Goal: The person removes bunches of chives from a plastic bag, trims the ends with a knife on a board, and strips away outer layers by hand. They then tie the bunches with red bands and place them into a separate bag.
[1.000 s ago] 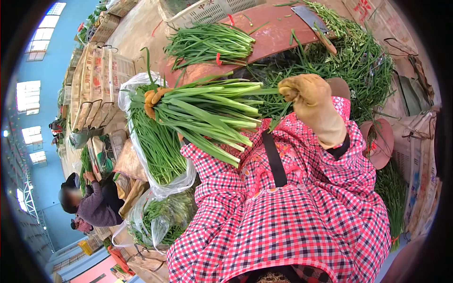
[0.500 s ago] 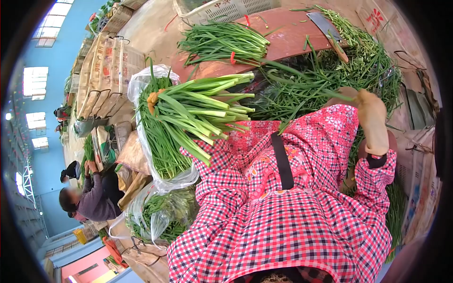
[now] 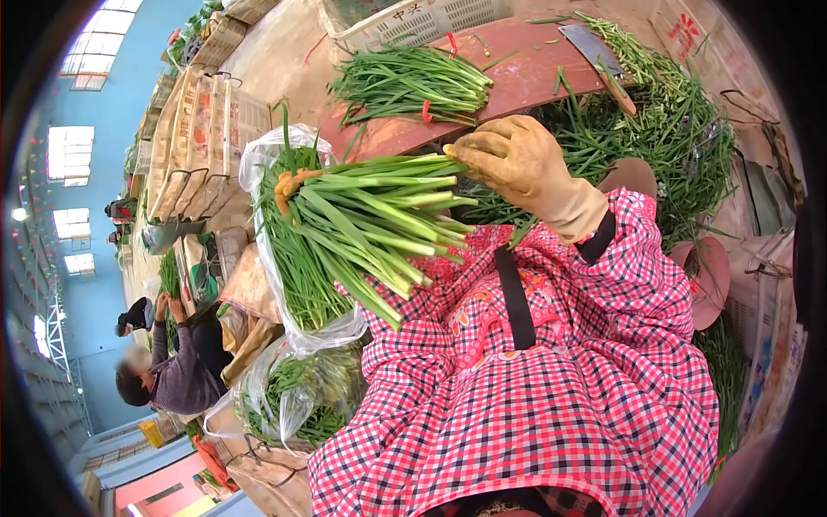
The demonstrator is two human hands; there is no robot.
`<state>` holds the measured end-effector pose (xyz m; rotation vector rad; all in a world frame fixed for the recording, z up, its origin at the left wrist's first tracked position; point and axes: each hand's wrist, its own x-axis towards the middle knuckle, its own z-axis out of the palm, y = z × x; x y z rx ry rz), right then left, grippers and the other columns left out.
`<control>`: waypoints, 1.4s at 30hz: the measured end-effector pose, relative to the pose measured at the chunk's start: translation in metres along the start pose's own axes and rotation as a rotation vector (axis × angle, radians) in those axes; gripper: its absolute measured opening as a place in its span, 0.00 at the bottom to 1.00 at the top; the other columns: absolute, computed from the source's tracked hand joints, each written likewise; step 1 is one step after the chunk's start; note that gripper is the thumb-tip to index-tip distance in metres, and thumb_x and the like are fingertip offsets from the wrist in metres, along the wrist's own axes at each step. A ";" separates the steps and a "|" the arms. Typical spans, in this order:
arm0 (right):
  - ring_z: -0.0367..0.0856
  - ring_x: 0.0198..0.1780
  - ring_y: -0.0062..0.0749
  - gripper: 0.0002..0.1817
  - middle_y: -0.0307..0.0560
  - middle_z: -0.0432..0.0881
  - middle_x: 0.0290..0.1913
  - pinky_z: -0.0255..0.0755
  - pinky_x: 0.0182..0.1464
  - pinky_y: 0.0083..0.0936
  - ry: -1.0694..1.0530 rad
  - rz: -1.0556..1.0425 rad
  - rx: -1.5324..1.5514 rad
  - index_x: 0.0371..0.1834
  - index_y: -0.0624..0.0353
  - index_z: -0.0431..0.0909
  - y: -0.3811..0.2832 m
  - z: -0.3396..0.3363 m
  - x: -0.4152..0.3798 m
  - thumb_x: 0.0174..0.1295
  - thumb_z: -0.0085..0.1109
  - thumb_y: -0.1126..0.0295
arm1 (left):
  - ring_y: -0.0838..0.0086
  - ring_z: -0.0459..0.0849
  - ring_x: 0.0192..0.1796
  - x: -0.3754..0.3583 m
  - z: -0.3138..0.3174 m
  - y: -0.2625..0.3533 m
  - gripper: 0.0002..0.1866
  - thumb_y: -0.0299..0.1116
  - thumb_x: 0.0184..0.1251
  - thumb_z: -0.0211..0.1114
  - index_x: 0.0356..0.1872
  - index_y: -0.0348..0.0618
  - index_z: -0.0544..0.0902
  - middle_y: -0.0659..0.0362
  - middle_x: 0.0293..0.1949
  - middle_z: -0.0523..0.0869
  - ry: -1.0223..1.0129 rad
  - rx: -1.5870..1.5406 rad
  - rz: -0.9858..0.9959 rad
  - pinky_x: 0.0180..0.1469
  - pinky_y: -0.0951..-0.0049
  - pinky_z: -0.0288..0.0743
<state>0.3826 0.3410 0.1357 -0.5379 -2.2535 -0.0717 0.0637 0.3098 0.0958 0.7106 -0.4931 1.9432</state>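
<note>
My left hand (image 3: 290, 187), in a tan glove, is wrapped around a bunch of Chinese chives (image 3: 379, 215), mostly hidden behind the leaves. The pale cut ends fan out to the right over my apron. My right hand (image 3: 527, 168), gloved too, reaches to the upper stalk ends with its fingertips pinched at a stalk tip. Beneath the held bunch, more chives (image 3: 301, 284) lie in a clear plastic bag (image 3: 332, 336). Another bundle of chives (image 3: 413, 82) with red ties rests on a reddish-brown board (image 3: 534, 65).
A cleaver (image 3: 594, 53) with a wooden handle lies at the board's right end. Loose trimmings (image 3: 680, 138) are heaped beside it. A white crate (image 3: 413, 21) stands behind the board. At left are stacked cartons (image 3: 202, 138) and a co-worker (image 3: 181, 370) handling greens.
My right hand has come left from the far right, where it held a long loose leaf, to the stalk ends. That leaf no longer shows in it. The held bunch has tilted slightly downward.
</note>
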 end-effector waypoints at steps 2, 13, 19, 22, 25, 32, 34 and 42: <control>0.82 0.48 0.31 0.21 0.34 0.85 0.43 0.74 0.49 0.31 -0.010 -0.055 -0.018 0.53 0.50 0.83 0.000 -0.002 -0.001 0.53 0.63 0.65 | 0.84 0.78 0.42 0.000 -0.002 0.002 0.06 0.27 0.72 0.56 0.34 0.50 0.70 0.71 0.39 0.80 -0.007 -0.002 0.002 0.55 0.83 0.77; 0.84 0.43 0.38 0.13 0.42 0.86 0.41 0.76 0.46 0.36 0.083 0.011 -0.062 0.43 0.58 0.85 0.012 -0.055 -0.027 0.54 0.65 0.69 | 0.82 0.79 0.45 0.004 -0.009 -0.003 0.02 0.29 0.76 0.54 0.39 0.48 0.72 0.72 0.37 0.79 -0.071 -0.123 0.018 0.57 0.82 0.77; 0.87 0.45 0.44 0.10 0.51 0.87 0.43 0.79 0.45 0.36 -0.741 0.513 -0.535 0.45 0.56 0.85 0.058 -0.096 -0.107 0.63 0.62 0.67 | 0.80 0.81 0.45 0.003 -0.001 0.032 0.13 0.30 0.68 0.67 0.51 0.47 0.76 0.73 0.35 0.82 0.087 -0.137 -0.078 0.59 0.77 0.76; 0.85 0.48 0.47 0.13 0.50 0.87 0.46 0.78 0.52 0.35 -0.331 0.622 0.009 0.51 0.59 0.84 0.023 -0.083 -0.078 0.65 0.63 0.68 | 0.79 0.82 0.43 0.001 0.003 0.017 0.16 0.30 0.65 0.69 0.52 0.49 0.77 0.72 0.35 0.83 0.247 -0.089 0.064 0.55 0.77 0.79; 0.86 0.46 0.46 0.16 0.51 0.87 0.46 0.78 0.51 0.35 -0.063 0.443 0.425 0.52 0.59 0.84 -0.023 -0.062 -0.007 0.65 0.66 0.64 | 0.79 0.82 0.43 -0.002 0.019 -0.002 0.16 0.30 0.64 0.70 0.52 0.49 0.78 0.71 0.35 0.83 0.308 -0.046 0.047 0.53 0.77 0.79; 0.86 0.42 0.46 0.16 0.48 0.88 0.39 0.79 0.46 0.37 -0.154 0.354 0.563 0.49 0.53 0.86 -0.044 0.011 0.033 0.59 0.69 0.61 | 0.77 0.84 0.44 -0.003 0.014 -0.013 0.13 0.28 0.65 0.68 0.49 0.42 0.79 0.67 0.31 0.83 0.209 -0.206 0.167 0.59 0.76 0.77; 0.86 0.41 0.45 0.15 0.47 0.88 0.38 0.79 0.45 0.37 -0.015 0.360 0.726 0.48 0.51 0.87 -0.037 0.013 0.033 0.58 0.69 0.62 | 0.76 0.85 0.46 -0.002 0.024 -0.015 0.11 0.29 0.67 0.67 0.47 0.39 0.80 0.64 0.32 0.84 0.216 -0.140 0.223 0.62 0.75 0.75; 0.86 0.43 0.43 0.16 0.46 0.88 0.39 0.79 0.46 0.36 -0.169 0.362 0.471 0.50 0.51 0.86 -0.037 0.007 0.027 0.58 0.69 0.65 | 0.76 0.79 0.52 0.025 -0.041 0.013 0.17 0.36 0.69 0.67 0.57 0.50 0.78 0.64 0.44 0.86 -0.539 -0.289 -0.170 0.66 0.73 0.72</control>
